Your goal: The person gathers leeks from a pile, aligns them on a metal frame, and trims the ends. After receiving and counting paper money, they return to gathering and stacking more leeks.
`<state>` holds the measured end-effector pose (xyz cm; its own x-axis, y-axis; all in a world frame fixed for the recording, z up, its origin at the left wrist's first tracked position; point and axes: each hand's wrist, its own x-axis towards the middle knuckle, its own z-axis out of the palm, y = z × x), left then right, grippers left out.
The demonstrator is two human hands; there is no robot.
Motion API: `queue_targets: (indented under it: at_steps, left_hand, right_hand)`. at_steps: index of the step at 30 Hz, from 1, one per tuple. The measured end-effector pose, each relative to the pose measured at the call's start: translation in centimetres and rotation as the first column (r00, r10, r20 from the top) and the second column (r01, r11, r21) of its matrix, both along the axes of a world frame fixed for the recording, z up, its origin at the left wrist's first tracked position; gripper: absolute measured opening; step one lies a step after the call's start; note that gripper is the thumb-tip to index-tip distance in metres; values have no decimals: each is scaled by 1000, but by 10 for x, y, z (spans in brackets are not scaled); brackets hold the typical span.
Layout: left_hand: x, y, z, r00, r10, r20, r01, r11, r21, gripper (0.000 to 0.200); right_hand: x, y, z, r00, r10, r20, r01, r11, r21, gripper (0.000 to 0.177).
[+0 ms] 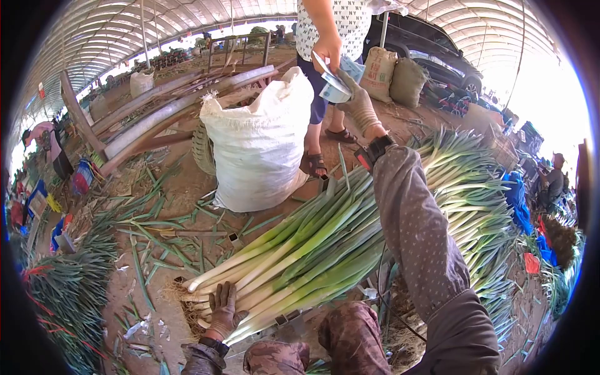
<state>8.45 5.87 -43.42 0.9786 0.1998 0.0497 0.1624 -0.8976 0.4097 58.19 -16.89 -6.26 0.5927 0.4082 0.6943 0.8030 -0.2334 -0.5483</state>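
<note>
My left hand (225,310), in a brown glove, rests with its fingers spread on the white root ends of a pile of long green onions (300,250). My right hand (357,103), also gloved, is stretched out far ahead, its fingers closed on some bluish paper slips (335,89) that look like banknotes. Another person's hand (327,50) touches the same slips from above. That person stands facing me in a patterned white shirt and dark shorts. More onions (469,200) lie beyond my right forearm.
A full white sack (259,147) stands front centre. Behind it are a metal frame (144,109) and a tyre (203,150). Two sacks (378,74) stand near a dark car (431,47). Bundled onions (69,294) lie at left. Other people are at the far left and right.
</note>
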Motion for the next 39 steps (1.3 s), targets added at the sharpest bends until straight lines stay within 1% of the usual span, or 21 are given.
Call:
queue_targets:
  at_steps: [1,4,5,8,9,12,14,16,18,19,21,23,24,26,27,28,29,30,32,38,39]
  left_hand:
    - [0,0,-1,1000,-1,9,1,1000,-7,99]
    - [-1,1,-1,1000,0,26,1,1000,-25,99]
    - [-1,1,0,1000,3,25,-2,1000,-29,99]
    - [0,-1,1,999,2,39,-1,1000,-27,99]
    - [0,-1,-1,999,3,36,-3,1000,-15,98]
    - [1,2,-6,999,7,48,-8,1000,23,97]
    - [1,1,-6,999,5,54,-7,999,45,96]
    - [2,-2,-2,999,1,50,0,1000,-16,94]
    - [0,-4,4,999,2,50,2,997,-71,94]
    - [-2,-5,6,996,9,94,4,991,-133,94]
    - [-3,-4,20,999,19,34,-13,987,-158,94]
    - [1,-4,18,986,157,49,-138,953,-270,90]
    - [5,-3,16,976,209,56,-180,928,-326,87]
    - [8,-14,28,915,263,305,-166,936,-310,76]
    - [7,-28,53,900,285,329,-91,862,-499,68]
    - [10,-34,53,908,312,279,126,431,-893,67]
    - [5,-41,73,967,228,112,87,116,-989,72]
    - [1,-66,132,985,175,-9,-44,196,-980,72]
    - [11,-67,138,989,-51,137,144,178,-973,59]
    - [8,-123,169,999,-51,-10,-14,-72,-997,36]
    - [9,-135,157,1000,13,-3,-2,-79,-997,33]
  right_hand:
    - [0,4,-4,991,-116,61,114,993,32,80]
    - [-7,-5,-23,988,-144,46,140,987,75,75]
    - [-9,-5,-29,973,-202,108,194,978,80,72]
    - [-36,-17,-43,972,-232,38,231,973,28,69]
    - [-54,-25,-54,985,-128,112,117,988,100,67]
    - [-127,-43,-80,988,-39,152,40,999,-3,68]
    - [-171,-55,-122,988,152,-11,-152,988,-10,67]
    - [-225,-68,-168,975,207,-85,-216,970,-111,66]
    - [-277,-71,-201,930,230,-286,-284,945,-163,65]
    - [-298,-73,-214,917,243,-316,-311,932,-186,65]
    - [-319,-69,-218,886,259,-386,-358,910,-212,64]
    - [-330,-75,-208,855,236,-462,-377,894,-242,63]
    - [-331,-76,-211,867,284,-409,-403,883,-240,63]
    - [-331,-79,-229,883,351,-310,-432,867,-249,62]
    - [-331,-79,-234,910,383,-157,-413,865,-285,62]
    - [-333,-78,-229,889,420,-181,-454,858,-240,64]
    - [-336,-79,-223,877,439,-194,-476,848,-234,67]
    - [-339,-75,-225,859,452,-240,-500,839,-212,70]
    - [-355,-75,-219,853,454,-258,-510,830,-224,71]
    - [-375,-85,-217,881,461,-107,-471,839,-273,76]
    - [-377,-89,-218,871,463,-165,-492,818,-299,82]
